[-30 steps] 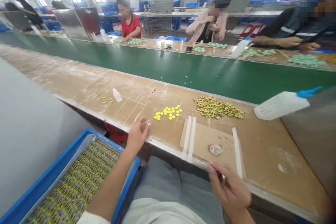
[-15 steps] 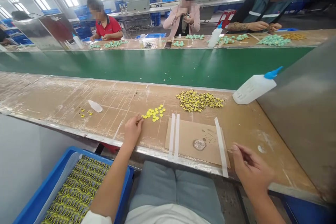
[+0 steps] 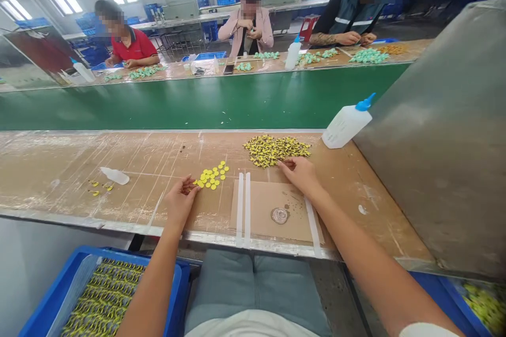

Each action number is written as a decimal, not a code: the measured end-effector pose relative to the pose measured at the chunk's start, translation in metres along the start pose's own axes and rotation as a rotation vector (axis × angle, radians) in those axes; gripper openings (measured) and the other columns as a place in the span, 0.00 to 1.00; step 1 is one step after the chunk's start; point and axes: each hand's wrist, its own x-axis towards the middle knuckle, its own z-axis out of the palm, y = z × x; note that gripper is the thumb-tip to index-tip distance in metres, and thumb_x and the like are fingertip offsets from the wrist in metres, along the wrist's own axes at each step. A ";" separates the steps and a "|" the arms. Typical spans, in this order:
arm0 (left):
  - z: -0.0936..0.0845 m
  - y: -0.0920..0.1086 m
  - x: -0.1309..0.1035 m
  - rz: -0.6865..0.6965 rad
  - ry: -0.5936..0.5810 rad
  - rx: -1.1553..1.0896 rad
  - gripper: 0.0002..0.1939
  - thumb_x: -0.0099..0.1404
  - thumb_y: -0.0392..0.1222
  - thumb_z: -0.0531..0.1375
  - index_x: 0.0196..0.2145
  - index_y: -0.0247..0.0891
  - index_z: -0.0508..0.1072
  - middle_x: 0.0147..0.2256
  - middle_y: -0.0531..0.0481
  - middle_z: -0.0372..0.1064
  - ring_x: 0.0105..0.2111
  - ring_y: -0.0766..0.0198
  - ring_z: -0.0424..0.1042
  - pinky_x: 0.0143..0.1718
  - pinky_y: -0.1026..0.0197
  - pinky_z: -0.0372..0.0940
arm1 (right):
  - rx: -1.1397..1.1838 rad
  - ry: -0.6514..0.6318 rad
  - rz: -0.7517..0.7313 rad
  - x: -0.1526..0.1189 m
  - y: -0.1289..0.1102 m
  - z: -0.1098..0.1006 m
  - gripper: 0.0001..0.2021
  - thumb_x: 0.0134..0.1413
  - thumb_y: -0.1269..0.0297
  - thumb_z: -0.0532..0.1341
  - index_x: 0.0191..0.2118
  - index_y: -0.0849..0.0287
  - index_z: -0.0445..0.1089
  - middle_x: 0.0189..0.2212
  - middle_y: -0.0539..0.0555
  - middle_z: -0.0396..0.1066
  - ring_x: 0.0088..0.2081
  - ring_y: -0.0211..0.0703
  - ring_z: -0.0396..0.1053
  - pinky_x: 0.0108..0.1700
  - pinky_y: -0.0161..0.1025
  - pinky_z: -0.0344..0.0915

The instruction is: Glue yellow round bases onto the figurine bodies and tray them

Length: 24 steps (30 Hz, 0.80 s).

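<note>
My left hand (image 3: 182, 199) is at the left edge of a group of flat yellow discs (image 3: 213, 173). Its fingers are bent and apart, the tips beside the nearest disc. Across the bench, my right hand (image 3: 301, 174) reaches to the near edge of a heap of small yellow-and-black pieces (image 3: 269, 150). Thumb and forefinger stay a little apart at the heap, and I make out nothing held there. Below that forearm lies a cardboard sheet (image 3: 259, 200) with white tape strips, bearing a round glossy patch of clear stuff (image 3: 280, 215).
A white bottle with blue nozzle (image 3: 346, 125) leans by a metal housing (image 3: 438, 142) on the right. Left are a small bottle (image 3: 115, 175) and a few yellow pieces (image 3: 95, 184). A blue tray (image 3: 75, 258) sits below. Beyond the green belt (image 3: 190, 105), several people work.
My right hand has moved from the bench right of the cardboard up to the heap. My left hand has spread its fingers at the discs. The whole view has shifted.
</note>
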 end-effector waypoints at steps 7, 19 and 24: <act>-0.008 0.009 -0.026 0.100 -0.130 0.046 0.20 0.62 0.43 0.66 0.51 0.40 0.75 0.43 0.45 0.81 0.43 0.57 0.81 0.51 0.50 0.74 | 0.030 -0.001 -0.032 0.003 0.010 0.008 0.13 0.55 0.53 0.68 0.38 0.58 0.79 0.37 0.56 0.77 0.40 0.52 0.73 0.42 0.43 0.67; 0.001 0.020 -0.034 0.011 -0.004 0.332 0.22 0.65 0.47 0.64 0.54 0.38 0.74 0.46 0.42 0.80 0.45 0.48 0.77 0.53 0.44 0.69 | -0.014 0.021 -0.122 -0.003 0.016 -0.003 0.15 0.53 0.62 0.67 0.45 0.63 0.79 0.33 0.56 0.74 0.36 0.50 0.72 0.42 0.43 0.69; 0.011 0.026 -0.031 -0.026 0.009 0.347 0.16 0.64 0.49 0.63 0.46 0.38 0.78 0.45 0.40 0.81 0.50 0.43 0.75 0.56 0.40 0.65 | -0.136 -0.041 -0.146 0.001 0.009 -0.007 0.11 0.60 0.62 0.67 0.45 0.64 0.79 0.37 0.59 0.72 0.38 0.49 0.71 0.44 0.40 0.67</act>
